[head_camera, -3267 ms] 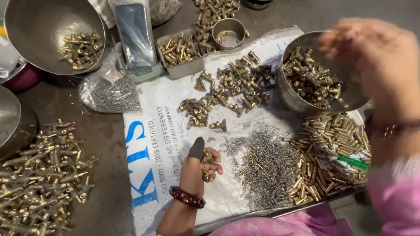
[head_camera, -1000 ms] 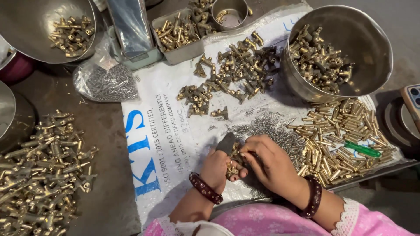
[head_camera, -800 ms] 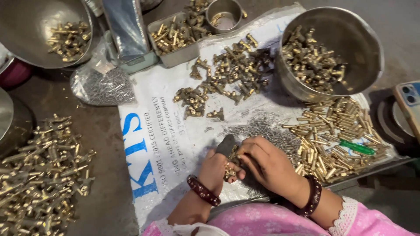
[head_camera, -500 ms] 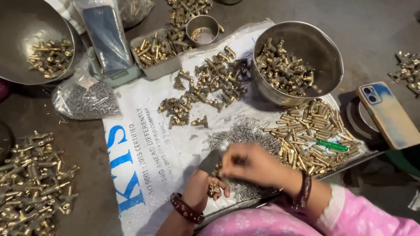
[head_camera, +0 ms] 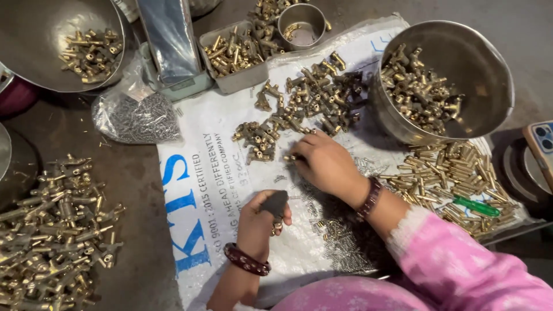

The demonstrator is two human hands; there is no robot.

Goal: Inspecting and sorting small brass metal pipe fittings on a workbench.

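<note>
Brass fittings (head_camera: pixel 314 101) on sack (head_camera: pixel 213 173)

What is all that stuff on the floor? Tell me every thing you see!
White sack: one, white with blue print, spread in the middle.
Steel bowl: one, silver, upper right, holds brass parts.
Steel pan: one, silver, upper left, a few brass parts inside.
Small tray: one, grey, top middle, full of brass parts.
Small cup: one, silver, top middle.
Loose brass fittings: many, gold, on the sack.
Brass pins: many, gold, right side.
Green tool: one, on the pins.
Bag of screws: one, clear, left of the sack.
Brass heap: many, gold, far left.
Phone: one, right edge.
Left hand: holds small brass piece.
Right hand: reaches to the fittings.
</note>
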